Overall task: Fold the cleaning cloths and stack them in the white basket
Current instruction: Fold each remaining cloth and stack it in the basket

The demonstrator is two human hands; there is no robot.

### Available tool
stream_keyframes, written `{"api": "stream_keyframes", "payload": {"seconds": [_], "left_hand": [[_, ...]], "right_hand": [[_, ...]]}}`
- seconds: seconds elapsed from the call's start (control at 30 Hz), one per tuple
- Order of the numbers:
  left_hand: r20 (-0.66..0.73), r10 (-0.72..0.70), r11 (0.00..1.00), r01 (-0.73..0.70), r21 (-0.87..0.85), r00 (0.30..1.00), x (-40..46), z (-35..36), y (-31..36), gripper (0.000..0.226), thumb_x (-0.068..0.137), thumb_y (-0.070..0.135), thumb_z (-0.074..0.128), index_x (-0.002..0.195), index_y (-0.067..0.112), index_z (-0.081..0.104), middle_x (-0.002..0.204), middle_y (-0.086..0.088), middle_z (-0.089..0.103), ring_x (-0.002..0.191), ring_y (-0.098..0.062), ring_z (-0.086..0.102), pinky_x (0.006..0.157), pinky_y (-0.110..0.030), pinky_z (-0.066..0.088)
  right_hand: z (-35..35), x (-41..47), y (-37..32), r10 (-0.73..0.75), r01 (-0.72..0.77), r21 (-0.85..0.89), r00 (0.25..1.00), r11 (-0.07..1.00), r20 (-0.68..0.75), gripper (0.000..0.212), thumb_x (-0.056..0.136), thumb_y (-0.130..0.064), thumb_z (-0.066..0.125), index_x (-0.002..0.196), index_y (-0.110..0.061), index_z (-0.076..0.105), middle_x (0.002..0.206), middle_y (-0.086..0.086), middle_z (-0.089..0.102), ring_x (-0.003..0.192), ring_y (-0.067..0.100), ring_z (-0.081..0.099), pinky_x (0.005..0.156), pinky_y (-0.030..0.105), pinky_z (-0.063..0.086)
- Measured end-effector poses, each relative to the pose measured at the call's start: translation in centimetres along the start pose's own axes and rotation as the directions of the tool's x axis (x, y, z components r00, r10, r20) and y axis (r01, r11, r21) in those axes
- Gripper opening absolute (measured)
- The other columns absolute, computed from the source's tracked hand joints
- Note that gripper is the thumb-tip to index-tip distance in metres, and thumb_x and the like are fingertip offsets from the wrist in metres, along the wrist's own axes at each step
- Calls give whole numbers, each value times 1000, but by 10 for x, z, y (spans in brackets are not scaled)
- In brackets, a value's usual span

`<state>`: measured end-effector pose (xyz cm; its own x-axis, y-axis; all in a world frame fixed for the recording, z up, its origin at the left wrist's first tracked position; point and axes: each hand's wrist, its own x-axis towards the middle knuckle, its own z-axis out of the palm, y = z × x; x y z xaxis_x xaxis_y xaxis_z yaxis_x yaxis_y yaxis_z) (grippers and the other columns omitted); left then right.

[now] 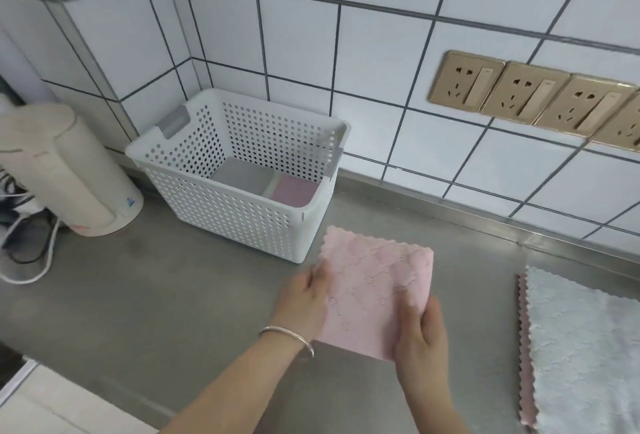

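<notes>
Gripping folded pink cloth at both edges, left hand and right hand apart. Probably needing lifting into white basket, upper left.

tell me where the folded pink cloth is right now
In the head view the folded pink cloth is low and right of centre, held between the left hand and right hand, just in front of the white basket and above the steel counter.

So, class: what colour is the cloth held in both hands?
Pale pink cloth, with a diamond texture; the head view shows it.
</notes>
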<state>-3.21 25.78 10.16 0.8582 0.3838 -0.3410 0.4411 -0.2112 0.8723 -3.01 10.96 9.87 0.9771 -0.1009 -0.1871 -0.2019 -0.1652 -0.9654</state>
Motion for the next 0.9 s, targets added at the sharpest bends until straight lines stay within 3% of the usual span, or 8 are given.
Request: {"api": "stream_keyframes", "payload": {"seconds": [0.1,0.2,0.27,0.33,0.43,0.53,0.63,0.9], "left_hand": [[-182,388,919,-365,148,904,11,-38,40,42,93,44,37,59,21,38,51,8,41,52,-11,40,53,-24,27],[-324,652,759,-585,287,686,38,-84,73,30,93,40,39,70,21,39,52,15,36,48,-6,37,51,-25,21],[-353,711,703,-637,316,609,65,-116,85,25,95,33,41,74,20,38,51,15,35,45,-2,38,48,-25,23],[-312,708,705,-607,367,634,100,-146,90,25,97,35,35,78,19,38,51,11,37,45,-3,40,42,-21,23],[-197,643,717,-492,494,740,162,-187,91,24,99,35,29,85,17,38,61,1,45,57,-22,44,46,-31,27],[-95,477,737,-339,585,874,227,-215,85,26,100,32,28,95,12,46,85,-12,58,79,-30,53,64,-34,37],[-20,193,722,-128,680,981,285,-222,68,30,99,27,30,113,8,49,106,-16,61,97,-32,58,81,-37,44],[80,-276,448,54,892,958,363,-205,28,39,97,7,35,135,-2,40,143,-17,39,130,-28,41,108,-35,33]], "right_hand": [[21,11,-48,-201,203,21,978,979,-54,25,97,-31,44,82,-11,48,71,4,48,58,1,41,54,13,37],[56,24,-98,-298,300,80,954,951,-35,24,90,-41,42,81,-20,50,73,-7,53,64,0,46,57,10,39],[90,37,-123,-237,231,179,971,956,13,20,96,-35,43,84,-25,54,78,-15,58,70,-3,52,66,11,43],[129,58,-140,-110,85,246,990,965,88,19,97,-30,43,88,-25,59,87,-13,64,81,2,58,78,21,46],[186,102,-150,28,-44,131,993,990,119,22,96,-27,46,98,-11,62,99,6,66,94,21,61,88,37,48],[235,156,-142,188,-198,51,969,979,163,15,94,-15,50,86,-11,61,78,2,58,69,17,52,67,28,44],[271,201,-119,399,-396,-60,888,916,227,10,92,-9,52,92,-4,61,78,7,54,69,20,48,61,26,39],[331,262,-52,631,-455,-510,735,730,247,10,91,-3,44,95,-8,52,91,12,54,68,19,48,57,24,39]]}}
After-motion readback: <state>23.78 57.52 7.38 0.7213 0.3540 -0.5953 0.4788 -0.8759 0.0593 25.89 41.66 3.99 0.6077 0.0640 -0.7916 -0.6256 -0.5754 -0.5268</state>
